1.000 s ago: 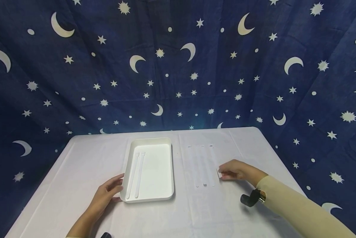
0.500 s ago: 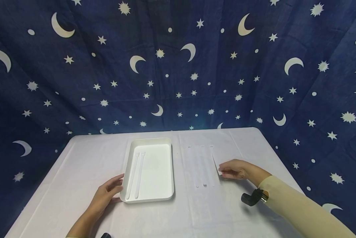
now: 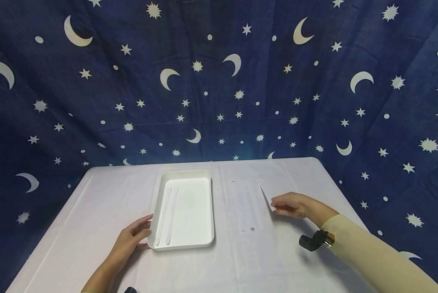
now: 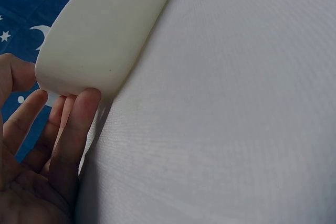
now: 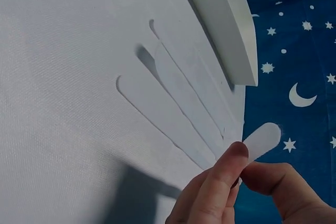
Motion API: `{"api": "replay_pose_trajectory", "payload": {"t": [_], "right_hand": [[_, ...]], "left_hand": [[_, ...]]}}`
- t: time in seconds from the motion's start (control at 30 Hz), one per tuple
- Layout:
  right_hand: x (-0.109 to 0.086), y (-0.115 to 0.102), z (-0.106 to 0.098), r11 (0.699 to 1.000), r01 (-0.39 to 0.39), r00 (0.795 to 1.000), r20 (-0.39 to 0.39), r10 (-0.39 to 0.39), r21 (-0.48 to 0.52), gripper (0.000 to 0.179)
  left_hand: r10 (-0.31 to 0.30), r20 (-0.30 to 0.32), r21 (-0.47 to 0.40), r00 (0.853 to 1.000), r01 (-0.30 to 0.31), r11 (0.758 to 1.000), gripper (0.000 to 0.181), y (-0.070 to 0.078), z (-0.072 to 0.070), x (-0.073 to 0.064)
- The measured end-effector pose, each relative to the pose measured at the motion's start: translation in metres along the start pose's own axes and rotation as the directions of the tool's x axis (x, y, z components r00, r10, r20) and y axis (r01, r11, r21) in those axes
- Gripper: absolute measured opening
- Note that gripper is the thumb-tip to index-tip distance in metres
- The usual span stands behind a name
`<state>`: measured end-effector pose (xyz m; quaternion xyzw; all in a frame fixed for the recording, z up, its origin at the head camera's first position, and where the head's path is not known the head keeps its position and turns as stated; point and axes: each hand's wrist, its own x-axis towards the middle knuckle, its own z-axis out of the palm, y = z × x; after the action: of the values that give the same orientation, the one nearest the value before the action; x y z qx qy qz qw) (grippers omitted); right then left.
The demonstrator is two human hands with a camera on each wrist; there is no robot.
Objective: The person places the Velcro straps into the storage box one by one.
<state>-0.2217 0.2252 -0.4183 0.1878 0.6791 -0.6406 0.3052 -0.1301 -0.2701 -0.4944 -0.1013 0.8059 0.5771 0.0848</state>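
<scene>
In the head view my right hand [image 3: 290, 204] pinches a thin white strip [image 3: 266, 196] between thumb and fingers, its near end raised off the table and slanting. The right wrist view shows the rounded end [image 5: 265, 141] of this strip poking out past my fingertips. Three similar white strips [image 5: 163, 124] lie side by side on the cloth beside it. My left hand [image 3: 131, 236] holds the left edge of a white shallow tray [image 3: 193, 211], thumb at the rim and fingertips against the wall [image 4: 89, 51]. Two long white strips with squared heads [image 3: 172, 215] lie inside the tray.
A white cloth [image 3: 270, 264] covers the table. Behind it hangs a dark blue curtain [image 3: 219, 122] with moons and stars. A black wrist camera mount [image 3: 312, 241] sits on the right wrist, low over the table.
My right hand has moved slightly up and right, lifting the near end of the pinched strip, which now shows along its length. The left hand and the tray stay put.
</scene>
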Motion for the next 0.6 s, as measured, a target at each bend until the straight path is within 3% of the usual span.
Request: {"api": "replay_pose_trajectory", "payload": {"t": [0.2, 0.43, 0.6], "right_hand": [[-0.003, -0.003, 0.001, 1.0, 0.017, 1.0, 0.025, -0.017, -0.008, 0.039], [-0.01, -0.007, 0.004, 0.999, 0.043, 0.997, 0.069, -0.043, -0.002, 0.026], [-0.014, -0.012, 0.011, 0.998, 0.051, 0.996, 0.081, -0.049, -0.026, 0.033]], "left_hand": [[0.003, 0.006, -0.007, 1.0, -0.003, 1.0, 0.059, 0.0, 0.0, 0.0], [0.003, 0.002, -0.013, 1.0, -0.003, 1.0, 0.058, 0.002, 0.0, -0.001], [-0.001, 0.001, -0.005, 1.0, 0.001, 1.0, 0.058, 0.003, 0.0, -0.001]]}}
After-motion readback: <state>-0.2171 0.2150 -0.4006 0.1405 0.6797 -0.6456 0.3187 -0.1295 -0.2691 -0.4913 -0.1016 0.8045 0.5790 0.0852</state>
